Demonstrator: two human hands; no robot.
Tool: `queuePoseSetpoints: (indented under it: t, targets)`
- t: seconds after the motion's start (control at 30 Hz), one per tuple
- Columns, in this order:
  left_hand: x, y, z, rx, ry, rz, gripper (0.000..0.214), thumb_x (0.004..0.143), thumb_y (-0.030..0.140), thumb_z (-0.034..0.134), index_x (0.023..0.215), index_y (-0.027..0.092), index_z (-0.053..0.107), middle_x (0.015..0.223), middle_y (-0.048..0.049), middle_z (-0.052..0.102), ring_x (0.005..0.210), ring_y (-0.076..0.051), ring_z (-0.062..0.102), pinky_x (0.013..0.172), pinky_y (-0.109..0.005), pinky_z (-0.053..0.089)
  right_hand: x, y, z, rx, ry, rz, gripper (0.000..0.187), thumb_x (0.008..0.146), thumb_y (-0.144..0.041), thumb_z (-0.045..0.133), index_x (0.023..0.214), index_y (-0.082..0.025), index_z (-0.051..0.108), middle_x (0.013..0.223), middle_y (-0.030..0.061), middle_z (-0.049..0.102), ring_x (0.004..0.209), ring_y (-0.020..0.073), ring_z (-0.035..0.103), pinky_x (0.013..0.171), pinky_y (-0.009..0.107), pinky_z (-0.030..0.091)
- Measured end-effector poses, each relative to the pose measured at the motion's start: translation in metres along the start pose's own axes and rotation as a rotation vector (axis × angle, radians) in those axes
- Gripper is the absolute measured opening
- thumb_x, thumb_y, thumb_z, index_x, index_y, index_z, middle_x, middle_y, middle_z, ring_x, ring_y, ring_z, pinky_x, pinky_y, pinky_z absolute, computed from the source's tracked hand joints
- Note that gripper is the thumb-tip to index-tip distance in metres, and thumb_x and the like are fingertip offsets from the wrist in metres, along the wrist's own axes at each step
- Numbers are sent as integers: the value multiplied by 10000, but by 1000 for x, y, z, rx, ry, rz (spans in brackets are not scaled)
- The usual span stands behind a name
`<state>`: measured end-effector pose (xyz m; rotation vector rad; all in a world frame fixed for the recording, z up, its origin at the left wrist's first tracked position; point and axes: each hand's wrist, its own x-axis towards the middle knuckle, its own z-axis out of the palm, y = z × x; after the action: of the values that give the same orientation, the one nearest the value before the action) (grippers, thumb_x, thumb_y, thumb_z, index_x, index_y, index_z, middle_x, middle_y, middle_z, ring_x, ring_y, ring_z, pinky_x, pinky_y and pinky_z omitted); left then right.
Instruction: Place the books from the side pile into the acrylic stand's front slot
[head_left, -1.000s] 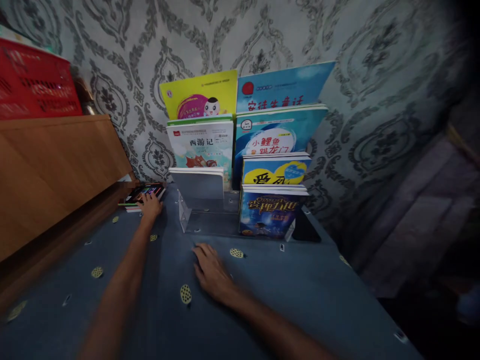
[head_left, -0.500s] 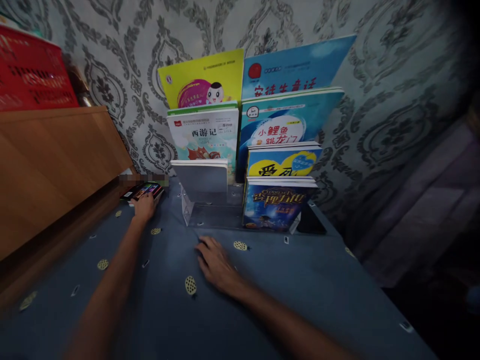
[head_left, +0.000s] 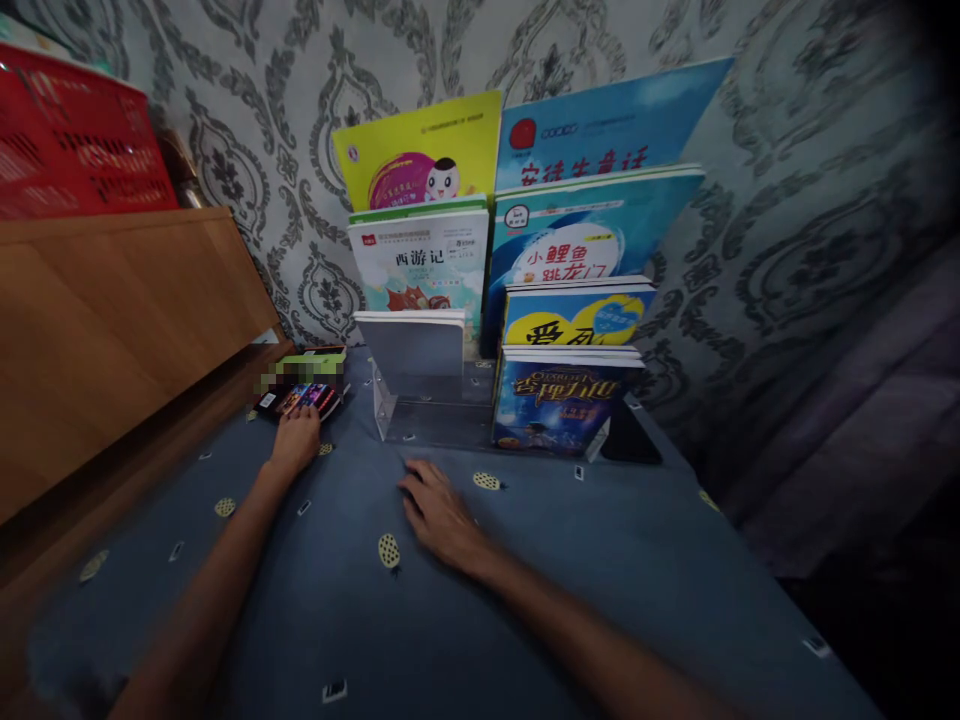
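Note:
My left hand [head_left: 295, 441] reaches to the far left of the blue spotted cloth [head_left: 525, 590], and its fingers are closed on the near edge of a dark book with a colourful cover [head_left: 301, 398]. That book lies on a small pile, with a green book [head_left: 322, 357] showing behind it. My right hand [head_left: 439, 510] rests flat on the cloth with fingers spread, holding nothing. It lies just in front of a clear tiered book rack [head_left: 397, 415], whose front left slot holds no book.
The rack holds several picture books, including a dark blue one [head_left: 555, 400] in front and a yellow one [head_left: 420, 150] at the back. A wooden board [head_left: 112, 320] rises on the left with a red crate [head_left: 75, 150] on top. Patterned wallpaper lies behind.
My left hand has slid from on top of the dark book to its near edge, drawing the book toward me and uncovering the green book. The right hand has stayed put.

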<state>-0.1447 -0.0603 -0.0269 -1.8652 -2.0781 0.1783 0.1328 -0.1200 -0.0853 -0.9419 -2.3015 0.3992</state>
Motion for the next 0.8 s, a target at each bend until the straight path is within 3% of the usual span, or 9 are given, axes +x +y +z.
queuePoseSetpoints:
  t: [0.33, 0.47, 0.57, 0.63, 0.7, 0.77, 0.8]
  targets:
    - [-71, 11, -27, 6, -147, 109, 398, 886, 35, 378, 1176, 64, 649, 1168, -224, 697, 1139, -327, 661, 949, -419, 497, 0, -1, 0, -9, -41, 9, 237, 919, -105, 550, 1116, -159, 670, 1315, 154, 586, 1238, 271, 556, 1068, 454, 492]
    - [-92, 12, -35, -36, -213, 169, 336, 943, 221, 484, 1226, 138, 646, 1239, -187, 686, 1137, -311, 665, 934, -404, 504, 0, -1, 0, 2, -52, 20, 238, 918, -96, 548, 1113, -145, 676, 1326, 166, 584, 1238, 270, 557, 1073, 455, 485]
    - [-85, -2, -32, -189, -276, 228, 419, 962, 494, 498, 1254, 226, 635, 1251, -126, 697, 1119, -281, 674, 902, -356, 508, 0, -1, 0, 20, -40, 12, 239, 914, -95, 553, 1107, -158, 679, 1335, 161, 581, 1237, 268, 559, 1068, 460, 487]
    - [-68, -17, -23, -280, -270, 212, 430, 987, 526, 420, 1255, 261, 628, 1213, -92, 715, 1105, -254, 678, 882, -322, 507, 1, -1, 0, 20, -39, 10, 241, 915, -96, 552, 1110, -158, 679, 1339, 162, 578, 1252, 272, 553, 1073, 469, 482]
    - [-49, -31, -10, -288, -205, 99, 450, 997, 491, 389, 1302, 237, 600, 1318, -114, 661, 1178, -258, 640, 923, -327, 500, 1, -1, 0, 20, -43, 11, 238, 916, -102, 555, 1111, -156, 679, 1338, 166, 578, 1255, 277, 551, 1072, 479, 480]
    - [-33, -40, 4, -253, -128, -142, 520, 986, 484, 397, 1390, 186, 531, 1413, -169, 584, 1251, -307, 590, 955, -391, 501, 1, -1, 0, 23, -49, 12, 233, 919, -111, 556, 1111, -157, 679, 1337, 168, 577, 1248, 280, 552, 1065, 487, 482]
    - [-28, -42, 10, -250, -126, -192, 553, 985, 496, 391, 1408, 160, 514, 1402, -197, 584, 1239, -327, 596, 946, -417, 509, 1, -1, 0, 23, -53, 10, 231, 918, -111, 558, 1109, -156, 680, 1334, 168, 579, 1244, 280, 553, 1062, 487, 483]
